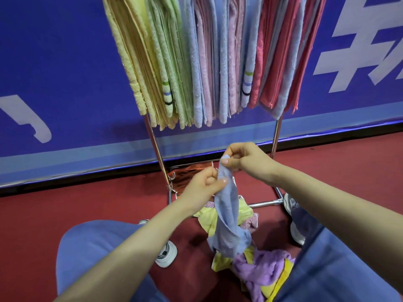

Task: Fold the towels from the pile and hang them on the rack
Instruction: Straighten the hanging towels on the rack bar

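Observation:
A light blue towel [226, 216] hangs bunched in front of me, its lower end trailing into the pile [255, 267] of yellow, purple and pink towels on the floor between my knees. My right hand [242, 159] pinches the towel's top corner. My left hand [207, 184] pinches its edge just below and to the left. Behind stands the chrome rack [156, 147], packed with several folded towels [202, 62] in yellow, green, blue, pink and red.
A blue wall banner with white lettering [54, 73] runs behind the rack. The floor [43, 214] is dark red. An orange-brown cloth [185, 173] lies on the rack's base. My blue-trousered knees and white shoes [166, 255] flank the pile.

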A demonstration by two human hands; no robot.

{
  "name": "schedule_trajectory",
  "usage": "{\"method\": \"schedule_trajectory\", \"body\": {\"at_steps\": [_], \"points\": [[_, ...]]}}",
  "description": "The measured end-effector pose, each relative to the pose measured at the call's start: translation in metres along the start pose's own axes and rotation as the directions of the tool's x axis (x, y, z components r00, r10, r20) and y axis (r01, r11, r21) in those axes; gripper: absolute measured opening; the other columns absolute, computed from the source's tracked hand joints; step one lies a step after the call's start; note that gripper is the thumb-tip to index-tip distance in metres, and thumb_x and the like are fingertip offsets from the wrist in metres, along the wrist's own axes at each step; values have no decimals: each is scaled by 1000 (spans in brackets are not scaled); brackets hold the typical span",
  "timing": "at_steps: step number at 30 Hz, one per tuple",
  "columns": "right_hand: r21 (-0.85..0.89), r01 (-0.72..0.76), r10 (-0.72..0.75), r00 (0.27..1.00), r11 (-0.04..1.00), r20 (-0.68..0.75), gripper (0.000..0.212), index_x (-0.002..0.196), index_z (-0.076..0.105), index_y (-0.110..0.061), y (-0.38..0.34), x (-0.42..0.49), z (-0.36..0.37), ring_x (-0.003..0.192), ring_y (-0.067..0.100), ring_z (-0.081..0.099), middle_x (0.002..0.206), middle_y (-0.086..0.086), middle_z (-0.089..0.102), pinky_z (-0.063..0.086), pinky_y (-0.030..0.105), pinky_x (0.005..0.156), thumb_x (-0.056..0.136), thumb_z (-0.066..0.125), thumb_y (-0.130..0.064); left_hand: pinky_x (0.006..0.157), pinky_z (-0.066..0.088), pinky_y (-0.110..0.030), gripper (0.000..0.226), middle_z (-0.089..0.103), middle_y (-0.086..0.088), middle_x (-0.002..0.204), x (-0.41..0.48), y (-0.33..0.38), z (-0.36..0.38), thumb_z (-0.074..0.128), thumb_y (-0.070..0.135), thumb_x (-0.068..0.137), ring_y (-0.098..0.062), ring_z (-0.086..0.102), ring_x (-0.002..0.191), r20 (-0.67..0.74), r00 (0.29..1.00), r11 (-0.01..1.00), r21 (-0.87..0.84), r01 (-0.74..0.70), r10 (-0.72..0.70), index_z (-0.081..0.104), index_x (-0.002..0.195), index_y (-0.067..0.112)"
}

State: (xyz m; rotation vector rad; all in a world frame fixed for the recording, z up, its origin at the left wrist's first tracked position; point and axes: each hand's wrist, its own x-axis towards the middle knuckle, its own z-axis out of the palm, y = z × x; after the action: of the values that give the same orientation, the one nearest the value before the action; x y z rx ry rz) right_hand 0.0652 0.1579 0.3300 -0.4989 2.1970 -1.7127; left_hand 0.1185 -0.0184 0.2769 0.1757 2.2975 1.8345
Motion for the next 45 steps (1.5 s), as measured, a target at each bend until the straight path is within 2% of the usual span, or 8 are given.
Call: {"method": "schedule_trajectory", "body": {"at_steps": [4, 11, 18, 22, 28, 33, 38, 45], "points": [[2, 44, -44, 993, 999, -106, 13, 84, 61, -2, -4, 3, -4, 69, 20, 45, 71, 12, 52, 38, 34, 65, 94, 65, -10, 71, 47, -34, 9, 64, 0, 80, -10, -46, 5, 69, 12, 87, -11, 56, 75, 71, 994, 988, 138, 74, -84, 60, 86, 11], [-178, -52, -10, 944, 983, -330, 21, 73, 59, -18, 14, -3, -38, 62, 9, 44, 62, -4, 52, 35, 26, 60, 92, 66, -15, 56, 25, -30, 26, 34, 12, 59, -28, -90, -40, 56, 31, 76, -3, 28, 54, -46, 983, 824, 539, 175, -178, 39, 59, 21], [-141, -370, 169, 688, 918, -706, 16, 79, 66, -10, 13, 7, -96, 73, 26, 55, 77, 11, 62, 44, 34, 67, 86, 63, -24, 65, 55, -23, 30, 72, -3, 69, 25, 8, -126, 53, -2, 95, -13, 67, 60, -55, 975, 660, 727, 187, -216, 66, 76, 17], [-182, -149, 10, 798, 972, -603, 20, 69, 62, -15, -65, 25, -115, 51, 17, 48, 64, 7, 55, 43, 30, 53, 88, 66, -17, 64, 51, -31, 24, 67, -7, 70, 61, 122, -147, 52, -1, 99, -19, 61, 59, -154, 987, 798, 600, 49, 55, 64, 82, 10], [-293, 188, -263, 934, 937, -243, 18, 77, 61, -8, -136, 22, -72, 43, 3, 46, 54, -1, 56, 37, 16, 42, 95, 62, -6, 72, 56, -28, 31, 71, -7, 107, 67, 187, -59, 71, 10, 91, -15, 69, 90, 50, 964, 902, 342, -263, 261, 60, 118, 19], [-271, 294, -355, 911, 916, -211, 12, 86, 59, -2, -133, 14, -62, 58, 10, 50, 71, 14, 57, 39, 20, 51, 97, 58, -4, 52, 41, -8, 22, 64, 1, 77, 68, 170, -13, 70, -2, 88, 8, 57, 54, -11, 953, 941, 159, -298, 303, 59, 104, 7], [-273, 285, -375, 845, 919, -380, 10, 87, 59, -11, -126, 10, -83, 60, 1, 46, 73, 0, 53, 38, 14, 55, 97, 59, -11, 58, 38, -29, 33, 53, 4, 62, 65, 115, -21, 80, 32, 83, -7, 45, 59, 50, 989, 882, 447, -148, 141, 61, 68, 10], [-374, 219, -417, 674, 901, -609, 16, 77, 54, -26, -142, 22, -131, 72, 4, 49, 76, -11, 54, 42, 21, 65, 92, 57, -24, 60, 31, -30, 37, 47, 1, 62, 57, 93, -79, 68, 27, 92, -12, 40, 59, -7, 998, 812, 582, -51, 67, 54, 61, 14]]}}
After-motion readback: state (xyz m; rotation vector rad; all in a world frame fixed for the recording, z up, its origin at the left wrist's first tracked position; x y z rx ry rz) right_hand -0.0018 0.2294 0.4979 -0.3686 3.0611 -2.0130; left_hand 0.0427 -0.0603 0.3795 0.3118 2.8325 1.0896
